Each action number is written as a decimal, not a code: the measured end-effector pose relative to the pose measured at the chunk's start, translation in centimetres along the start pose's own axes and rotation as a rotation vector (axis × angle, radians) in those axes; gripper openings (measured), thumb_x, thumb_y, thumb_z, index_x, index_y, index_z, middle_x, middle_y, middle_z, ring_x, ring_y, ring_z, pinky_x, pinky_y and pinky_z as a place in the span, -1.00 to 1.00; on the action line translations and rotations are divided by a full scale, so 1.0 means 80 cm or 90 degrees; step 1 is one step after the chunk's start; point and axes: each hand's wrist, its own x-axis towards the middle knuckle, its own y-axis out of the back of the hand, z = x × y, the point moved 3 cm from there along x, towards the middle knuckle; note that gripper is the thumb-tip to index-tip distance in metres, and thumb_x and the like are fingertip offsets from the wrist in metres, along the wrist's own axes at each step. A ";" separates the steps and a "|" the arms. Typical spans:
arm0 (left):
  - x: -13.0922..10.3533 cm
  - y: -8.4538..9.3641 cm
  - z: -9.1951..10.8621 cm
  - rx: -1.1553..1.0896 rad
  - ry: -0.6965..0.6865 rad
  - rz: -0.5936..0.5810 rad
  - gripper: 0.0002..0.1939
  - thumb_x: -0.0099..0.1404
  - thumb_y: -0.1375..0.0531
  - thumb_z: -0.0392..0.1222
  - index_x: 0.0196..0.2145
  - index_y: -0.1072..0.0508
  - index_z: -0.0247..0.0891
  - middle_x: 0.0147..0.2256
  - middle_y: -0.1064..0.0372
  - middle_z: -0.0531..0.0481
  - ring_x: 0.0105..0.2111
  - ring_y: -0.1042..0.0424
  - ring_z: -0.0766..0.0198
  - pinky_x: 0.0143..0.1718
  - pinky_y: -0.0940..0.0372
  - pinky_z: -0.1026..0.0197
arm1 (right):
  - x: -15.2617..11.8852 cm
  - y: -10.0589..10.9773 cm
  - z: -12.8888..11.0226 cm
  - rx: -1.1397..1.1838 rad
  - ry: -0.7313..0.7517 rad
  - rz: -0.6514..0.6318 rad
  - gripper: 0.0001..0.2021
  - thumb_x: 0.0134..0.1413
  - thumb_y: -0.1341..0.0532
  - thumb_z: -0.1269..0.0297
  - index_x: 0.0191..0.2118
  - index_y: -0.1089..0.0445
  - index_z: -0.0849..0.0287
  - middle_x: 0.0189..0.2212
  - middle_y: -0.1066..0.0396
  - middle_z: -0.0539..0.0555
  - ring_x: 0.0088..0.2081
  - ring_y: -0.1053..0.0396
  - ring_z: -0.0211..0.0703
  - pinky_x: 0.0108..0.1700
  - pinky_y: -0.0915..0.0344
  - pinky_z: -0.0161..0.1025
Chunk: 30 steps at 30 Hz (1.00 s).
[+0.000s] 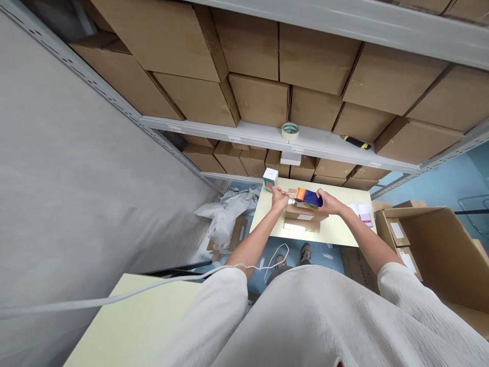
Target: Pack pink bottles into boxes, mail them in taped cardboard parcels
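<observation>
A blue and orange tape dispenser (310,198) is gripped by its blue end in my right hand (327,202), above a small cardboard box (310,215). The box lies on the pale yellow table (340,230) with a white label on its side and a shiny flap towards me. My left hand (279,197) is pinched at the dispenser's orange end, on what looks like the loose end of clear packing tape. Just behind that hand stands a small white and green box (270,177).
Cardboard cartons fill the shelves ahead, where a tape roll (290,131) and a utility knife (356,142) lie on the shelf edge. A large open carton (439,250) stands at right, near a phone (366,219). Plastic wrapping (225,219) lies left; a white cable (168,279) crosses before me.
</observation>
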 end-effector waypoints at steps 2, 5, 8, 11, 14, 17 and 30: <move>0.010 0.014 -0.003 -0.011 0.029 0.029 -0.46 0.07 -0.25 -0.50 -0.13 -0.10 -0.06 -0.36 -0.29 0.22 -0.38 -0.43 0.35 -0.19 -0.34 0.25 | 0.004 0.004 0.003 0.002 -0.005 0.013 -0.56 -0.11 -0.32 0.15 -0.17 -0.06 0.00 -0.25 -0.34 -0.02 -0.31 -0.20 -0.12 -0.28 -0.11 -0.24; 0.020 0.028 -0.011 -0.036 0.067 0.029 -0.46 0.06 -0.25 -0.48 -0.14 -0.10 -0.06 -0.41 -0.27 0.24 -0.40 -0.43 0.32 -0.24 -0.34 0.23 | 0.014 0.012 0.007 0.003 -0.005 0.010 -0.55 -0.13 -0.32 0.19 -0.16 -0.06 0.00 -0.25 -0.34 -0.02 -0.31 -0.19 -0.13 -0.28 -0.12 -0.24; 0.026 0.037 -0.023 -0.054 0.079 0.034 -0.45 0.02 -0.26 -0.49 -0.16 -0.11 -0.06 -0.44 -0.28 0.22 -0.38 -0.43 0.29 -0.24 -0.34 0.22 | 0.024 0.020 0.004 -0.022 0.022 -0.020 -0.55 -0.16 -0.30 0.25 -0.15 -0.08 0.00 -0.26 -0.34 -0.02 -0.30 -0.19 -0.12 -0.28 -0.11 -0.24; 0.030 0.046 -0.036 -0.053 0.098 0.048 -0.46 -0.01 -0.28 -0.47 -0.18 -0.13 -0.06 -0.45 -0.28 0.22 -0.38 -0.41 0.28 -0.26 -0.34 0.20 | 0.029 0.024 0.001 -0.056 0.024 -0.060 -0.56 -0.15 -0.29 0.27 -0.14 -0.09 0.00 -0.27 -0.33 -0.03 -0.31 -0.19 -0.12 -0.30 -0.08 -0.23; 0.032 0.052 -0.046 -0.056 0.106 0.047 -0.48 -0.01 -0.28 -0.44 -0.18 -0.16 -0.06 -0.45 -0.29 0.22 -0.39 -0.42 0.28 -0.25 -0.36 0.19 | 0.031 0.026 0.004 -0.068 0.003 -0.076 -0.56 -0.14 -0.29 0.27 -0.14 -0.08 0.00 -0.29 -0.30 -0.04 -0.32 -0.18 -0.12 -0.31 -0.08 -0.23; 0.030 0.051 -0.054 -0.065 0.103 0.037 -0.49 -0.01 -0.27 -0.46 -0.19 -0.15 -0.06 -0.43 -0.33 0.20 -0.36 -0.45 0.27 -0.20 -0.37 0.18 | 0.031 0.026 0.007 -0.074 -0.003 -0.073 -0.56 -0.16 -0.28 0.28 -0.15 -0.07 0.00 -0.28 -0.30 -0.04 -0.30 -0.19 -0.11 -0.29 -0.09 -0.23; 0.018 0.013 -0.090 -0.023 0.161 0.005 -0.55 0.08 -0.40 -0.33 -0.22 -0.22 -0.10 -0.39 -0.33 0.20 -0.30 -0.48 0.27 -0.12 -0.34 0.21 | 0.042 0.021 0.010 -0.100 -0.009 -0.067 -0.58 -0.07 -0.33 0.25 -0.14 -0.11 0.00 -0.29 -0.34 -0.03 -0.31 -0.21 -0.10 -0.29 -0.06 -0.23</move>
